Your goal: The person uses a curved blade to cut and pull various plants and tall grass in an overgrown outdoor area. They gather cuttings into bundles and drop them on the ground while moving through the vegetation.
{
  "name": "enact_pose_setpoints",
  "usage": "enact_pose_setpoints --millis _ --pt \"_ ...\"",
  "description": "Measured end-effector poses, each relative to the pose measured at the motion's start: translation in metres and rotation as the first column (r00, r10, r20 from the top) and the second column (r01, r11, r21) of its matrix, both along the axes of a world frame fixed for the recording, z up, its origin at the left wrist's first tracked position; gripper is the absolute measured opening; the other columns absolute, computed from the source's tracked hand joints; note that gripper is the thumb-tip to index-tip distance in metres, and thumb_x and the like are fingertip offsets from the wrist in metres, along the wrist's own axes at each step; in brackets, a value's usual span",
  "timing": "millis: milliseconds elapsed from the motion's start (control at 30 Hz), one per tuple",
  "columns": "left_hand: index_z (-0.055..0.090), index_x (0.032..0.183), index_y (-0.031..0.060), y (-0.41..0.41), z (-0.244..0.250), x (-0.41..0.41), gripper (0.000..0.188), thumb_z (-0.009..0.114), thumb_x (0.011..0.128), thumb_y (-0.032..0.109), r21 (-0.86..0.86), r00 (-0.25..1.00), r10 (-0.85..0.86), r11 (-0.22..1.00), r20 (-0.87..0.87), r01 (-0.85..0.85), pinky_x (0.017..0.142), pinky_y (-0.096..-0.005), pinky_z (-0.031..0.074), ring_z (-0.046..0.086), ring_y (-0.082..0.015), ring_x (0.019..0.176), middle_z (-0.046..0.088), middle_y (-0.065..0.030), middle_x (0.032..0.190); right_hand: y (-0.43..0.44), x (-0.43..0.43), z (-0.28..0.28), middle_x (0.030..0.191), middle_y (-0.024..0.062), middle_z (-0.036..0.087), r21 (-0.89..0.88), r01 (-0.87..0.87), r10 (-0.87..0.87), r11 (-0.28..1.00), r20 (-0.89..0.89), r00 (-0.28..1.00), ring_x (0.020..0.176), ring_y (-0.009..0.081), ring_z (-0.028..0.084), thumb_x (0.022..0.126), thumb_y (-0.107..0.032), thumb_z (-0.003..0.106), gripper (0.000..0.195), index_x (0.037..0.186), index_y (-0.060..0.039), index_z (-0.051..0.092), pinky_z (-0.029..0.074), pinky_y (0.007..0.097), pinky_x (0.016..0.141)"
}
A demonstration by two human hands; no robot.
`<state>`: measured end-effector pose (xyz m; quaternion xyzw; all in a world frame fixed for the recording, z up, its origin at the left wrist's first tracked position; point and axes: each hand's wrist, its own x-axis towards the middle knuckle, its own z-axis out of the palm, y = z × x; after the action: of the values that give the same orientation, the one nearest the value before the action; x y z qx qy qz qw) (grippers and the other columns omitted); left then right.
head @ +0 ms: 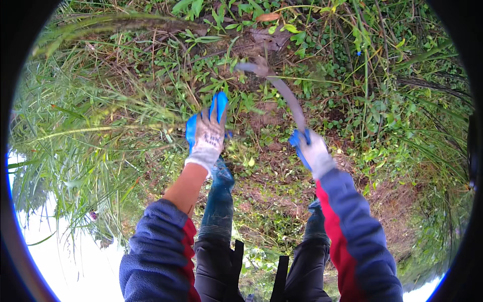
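My left hand, in a white knitted glove with a blue coated palm, is over low weeds, fingers pointing up the picture. Grass stems run in from the left to this glove; whether the fingers close on them is hidden. A blurred leafy tuft shows just right of the wrist. My right hand, gloved alike, is shut on a sickle-like hand tool. Its dark curved shaft slants up and left, and motion blurs its greyish head close above the weeds.
Tall grass crowds the left side. Low leafy plants and thin stalks cover the right. A dry brown leaf lies beyond the tool. My blue-green boots stand apart, with bare reddish soil to the right.
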<state>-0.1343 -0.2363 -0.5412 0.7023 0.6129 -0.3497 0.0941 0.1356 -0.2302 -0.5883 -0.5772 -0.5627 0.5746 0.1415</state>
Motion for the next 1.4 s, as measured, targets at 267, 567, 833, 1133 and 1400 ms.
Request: enact_pose_setpoints --millis 267,567,833,1133,1400 --pt "0.063 0.078 0.0077 0.065 -0.050 -0.010 0.014 0.050 0.075 0.014 0.056 0.993 0.045 0.998 -0.108 -0.040 0.057 -0.0297 0.046 0.062 -0.0198 0.072 0.064 -0.0073 0.073 0.019 -0.057 -0.012 0.070 0.0127 0.059 -0.351 -0.283 0.386 0.893 0.269 0.883 0.060 0.0249 0.055 0.085 -0.025 0.047 0.023 0.090 -0.0062 0.059 0.044 0.0361 0.057" --pt "0.055 0.082 0.0057 0.012 -0.023 -0.027 0.009 0.049 0.078 0.012 -0.052 0.982 -0.113 0.991 0.149 0.122 0.060 -0.0330 0.046 0.058 -0.0202 0.066 0.059 -0.0084 0.072 -0.068 0.076 0.008 0.077 0.0188 0.060 -0.329 -0.393 0.513 0.859 0.553 0.657 0.069 0.0321 0.059 0.085 -0.027 0.047 0.026 0.088 -0.0023 0.055 0.047 0.0409 0.066" --pt "0.033 0.129 0.0087 -0.089 -0.010 -0.022 0.046 0.041 0.086 0.024 -0.320 0.338 -0.762 0.568 -0.552 0.758 0.101 -0.0365 0.025 0.032 -0.0224 0.121 0.033 -0.0109 0.131 -0.073 0.038 -0.010 0.067 0.0120 0.057 -0.339 -0.034 0.096 0.940 0.168 0.981 0.057 0.0200 0.055 0.085 -0.021 0.049 0.023 0.090 0.0006 0.053 0.043 0.0329 0.051" --pt "0.041 0.120 0.0034 -0.043 -0.086 -0.026 0.041 0.046 0.081 0.014 -0.061 0.959 -0.251 0.968 -0.128 0.245 0.063 -0.0341 0.043 0.055 -0.0229 0.089 0.050 -0.0155 0.111 -0.098 0.018 -0.005 0.069 0.0150 0.059 -0.479 -0.295 0.466 0.827 0.289 0.836 0.057 0.0212 0.056 0.086 -0.022 0.048 0.022 0.083 -0.0016 0.056 0.046 0.0354 0.055" --pt "0.054 0.068 0.0115 -0.025 -0.062 -0.044 0.005 0.052 0.072 0.012 -0.005 0.928 -0.371 0.929 -0.035 0.371 0.040 -0.0316 0.033 0.052 -0.0148 0.051 0.048 0.0026 0.054 -0.074 -0.060 -0.034 0.068 0.0162 0.058 -0.412 -0.356 0.428 0.839 0.097 0.898 0.059 0.0268 0.056 0.084 -0.028 0.050 0.029 0.085 -0.0001 0.058 0.044 0.0379 0.057"
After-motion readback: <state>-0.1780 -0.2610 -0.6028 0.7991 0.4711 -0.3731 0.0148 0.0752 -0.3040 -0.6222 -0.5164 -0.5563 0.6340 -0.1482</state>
